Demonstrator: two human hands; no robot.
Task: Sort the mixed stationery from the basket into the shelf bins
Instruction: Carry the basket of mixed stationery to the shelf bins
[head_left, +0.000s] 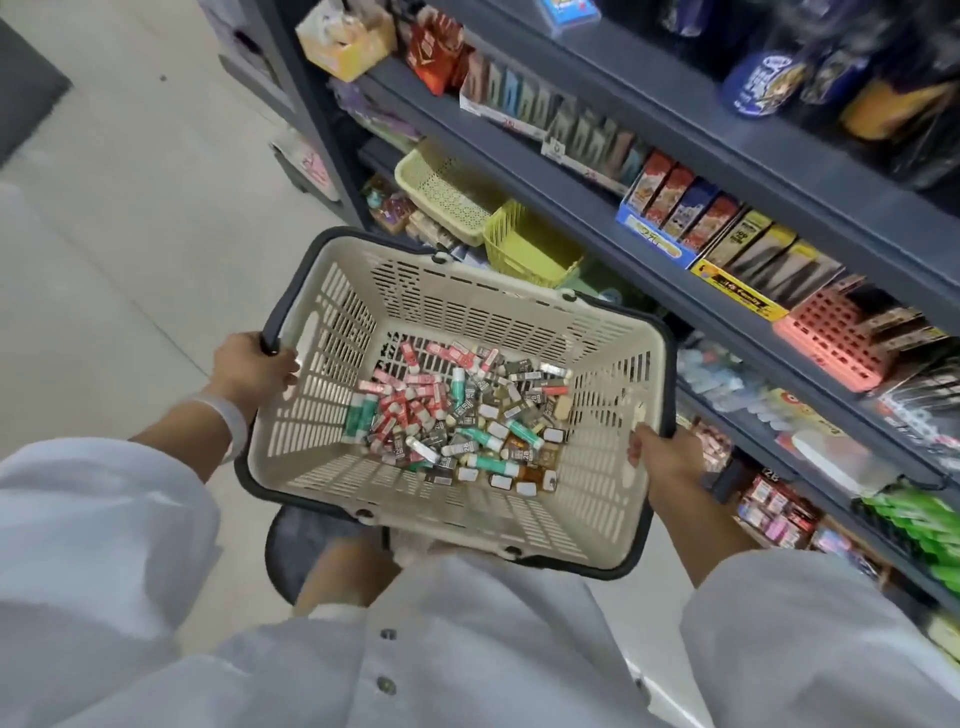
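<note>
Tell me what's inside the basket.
The basket holds a heap of small stationery packs, red, green and dark ones. Whatever lies beneath the top packs is covered.

Cream slotted plastic basket (597, 338) with dark navy rim and handles, against dark grey metal shelving (571, 124).

Inside, a heap of small stationery packs (457, 415) in red-and-white, teal-and-white, and brown or black with white labels. On the shelf, a pale yellow-green perforated bin (441, 189), a brighter yellow slatted bin (524, 247), a salmon-pink gridded bin (831, 338). White button-front shirt sleeves (93, 545); pale, possibly cream, floor tiles (130, 208).
</note>
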